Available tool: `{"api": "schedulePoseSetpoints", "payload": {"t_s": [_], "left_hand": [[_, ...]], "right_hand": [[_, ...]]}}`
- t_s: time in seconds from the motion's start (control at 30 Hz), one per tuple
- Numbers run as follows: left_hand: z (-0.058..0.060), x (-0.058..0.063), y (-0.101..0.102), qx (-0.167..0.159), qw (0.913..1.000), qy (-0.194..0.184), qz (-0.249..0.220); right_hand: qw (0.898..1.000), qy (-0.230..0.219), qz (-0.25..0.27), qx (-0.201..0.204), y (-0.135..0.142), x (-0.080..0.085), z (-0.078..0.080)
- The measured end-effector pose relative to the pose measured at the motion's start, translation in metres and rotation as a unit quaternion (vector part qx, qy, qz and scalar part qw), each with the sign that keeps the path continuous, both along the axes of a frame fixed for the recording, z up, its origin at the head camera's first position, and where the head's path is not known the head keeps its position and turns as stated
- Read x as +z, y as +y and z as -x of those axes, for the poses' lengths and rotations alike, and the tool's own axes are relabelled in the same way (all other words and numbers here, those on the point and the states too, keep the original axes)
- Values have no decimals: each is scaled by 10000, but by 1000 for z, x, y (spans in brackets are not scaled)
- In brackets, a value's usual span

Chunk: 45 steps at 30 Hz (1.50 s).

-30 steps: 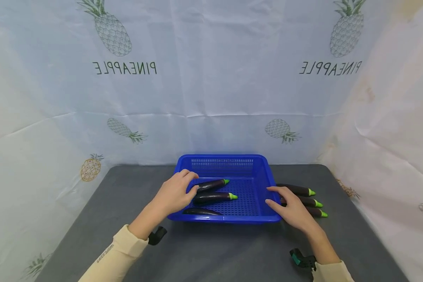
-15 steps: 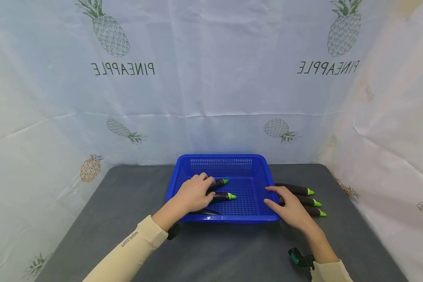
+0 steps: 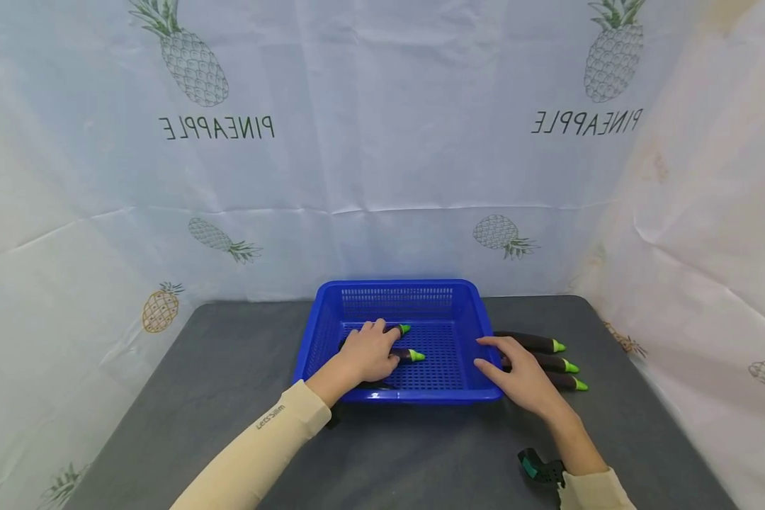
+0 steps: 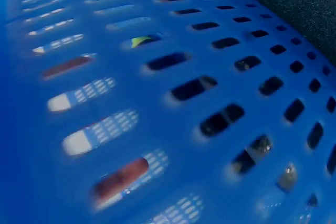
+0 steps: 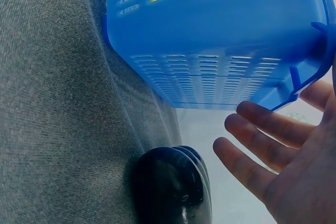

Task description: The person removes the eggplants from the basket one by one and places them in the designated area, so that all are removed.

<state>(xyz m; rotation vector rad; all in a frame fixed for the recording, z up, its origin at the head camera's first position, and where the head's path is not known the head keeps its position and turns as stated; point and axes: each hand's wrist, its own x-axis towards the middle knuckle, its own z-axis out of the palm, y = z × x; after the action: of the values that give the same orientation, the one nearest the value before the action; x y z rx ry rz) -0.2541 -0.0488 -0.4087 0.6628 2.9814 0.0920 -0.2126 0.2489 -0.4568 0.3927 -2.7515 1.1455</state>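
A blue plastic basket (image 3: pixel 395 285) stands at the back of the table with eggplants in it. My left hand (image 3: pixel 365 356) reaches over the near left rim. Its fingers lie over the far eggplant (image 3: pixel 395 330), its thumb at the middle eggplant (image 3: pixel 404 355); I cannot tell whether it grips one. The near eggplant (image 3: pixel 376 385) is mostly hidden under the wrist. Slotted basket wall (image 4: pixel 157 93) fills the left wrist view. My right hand (image 3: pixel 521 375) is at the right rim, thumb and forefinger over the edge. In the right wrist view its other fingers (image 5: pixel 252 166) are extended outside the basket.
Outside the basket's right wall lie three eggplants, the far one (image 3: pixel 529 342), the middle one (image 3: pixel 553 363) and the near one (image 3: pixel 567 382), partly behind the right hand. A pineapple-print sheet (image 3: pixel 382 142) hangs behind the grey table (image 3: pixel 242 361).
My left hand has moved right from the basket's left rim to over the eggplants inside. The right hand has stayed at the right rim. The view has shifted slightly.
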Motion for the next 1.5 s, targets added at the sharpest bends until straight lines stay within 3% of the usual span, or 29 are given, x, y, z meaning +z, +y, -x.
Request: {"api": "schedulePoseSetpoints", "payload": {"t_s": [0.43, 0.93, 1.23, 1.5], "left_hand": [[4, -19, 6, 134, 9997, -181, -4], [10, -25, 4, 179, 9992, -186, 300], [9, -17, -1, 119, 9992, -261, 272], [0, -3, -4, -162, 9995, -17, 264]], "right_hand": [[10000, -37, -13, -59, -4, 5, -2], [10000, -5, 32, -35, -5, 4, -5], [9999, 82, 58, 30, -4, 2, -4], [9999, 127, 75, 85, -2, 1, -3]]}}
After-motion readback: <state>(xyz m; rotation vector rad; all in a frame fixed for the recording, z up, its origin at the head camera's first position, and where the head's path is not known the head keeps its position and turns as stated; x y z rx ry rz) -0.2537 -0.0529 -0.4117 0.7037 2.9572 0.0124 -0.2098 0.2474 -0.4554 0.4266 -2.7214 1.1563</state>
